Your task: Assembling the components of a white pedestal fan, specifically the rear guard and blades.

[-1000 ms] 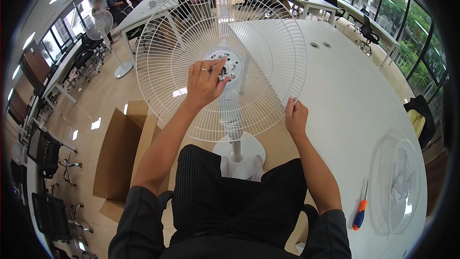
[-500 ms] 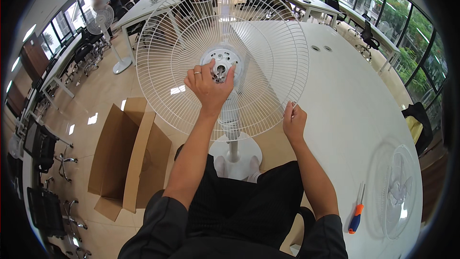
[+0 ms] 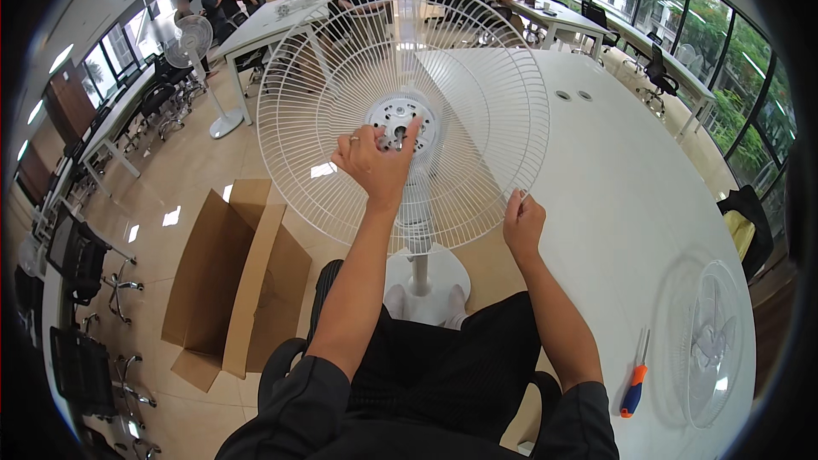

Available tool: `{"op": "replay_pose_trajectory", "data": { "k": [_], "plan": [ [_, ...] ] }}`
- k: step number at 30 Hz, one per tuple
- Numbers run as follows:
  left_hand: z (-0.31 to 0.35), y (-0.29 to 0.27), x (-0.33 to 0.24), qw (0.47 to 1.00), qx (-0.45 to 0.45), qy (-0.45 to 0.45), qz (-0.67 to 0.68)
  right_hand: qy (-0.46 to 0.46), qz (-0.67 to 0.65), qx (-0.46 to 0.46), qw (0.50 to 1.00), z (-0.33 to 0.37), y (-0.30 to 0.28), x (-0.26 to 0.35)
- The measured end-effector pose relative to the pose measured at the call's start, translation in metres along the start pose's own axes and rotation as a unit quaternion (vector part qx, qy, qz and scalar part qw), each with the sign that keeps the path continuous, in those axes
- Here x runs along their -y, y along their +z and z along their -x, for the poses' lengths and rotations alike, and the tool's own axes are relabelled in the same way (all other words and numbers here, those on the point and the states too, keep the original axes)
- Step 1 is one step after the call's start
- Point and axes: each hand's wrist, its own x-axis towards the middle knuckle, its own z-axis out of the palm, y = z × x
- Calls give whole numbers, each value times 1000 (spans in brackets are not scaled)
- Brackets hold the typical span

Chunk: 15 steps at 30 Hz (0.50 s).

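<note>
A white wire fan grille [image 3: 294, 153] faces me, set on the head of a standing fan. At its centre is a round hub plate [image 3: 394, 107] with several holes. My left hand [image 3: 377, 169] is closed at the hub, thumb and fingers on either side of a small shiny fitting whose exact kind I cannot make out. My right hand [image 3: 523, 223] is closed on the lower right rim of the grille. The fan's pole [image 3: 419, 274] rises from a white round base [image 3: 439, 268], where my feet rest.
On the white table [image 3: 613, 204] to my right lie an orange-and-blue screwdriver [image 3: 634, 390] and a second wire grille [image 3: 688, 366] with a clear fan blade [image 3: 712, 345]. An open cardboard box [image 3: 281, 290] stands on the floor at left. Another fan [image 3: 194, 38] and several people are farther off.
My left hand has drawn slightly down and away from the hub's middle, showing more of the hub plate. My right hand keeps its hold on the rim. The whole view has shifted slightly.
</note>
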Motion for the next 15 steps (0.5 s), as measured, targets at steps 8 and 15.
{"op": "replay_pose_trajectory", "data": {
  "k": [8, 15],
  "plan": [
    [4, -10, -1, 998, 34, 15, 42, 5, 16, -21, 1000, 3, -1, 9],
    [1, -2, -3, 997, 79, -20, -17, 2, 18, -3, 1000, 6, -7, 12]
  ]
}}
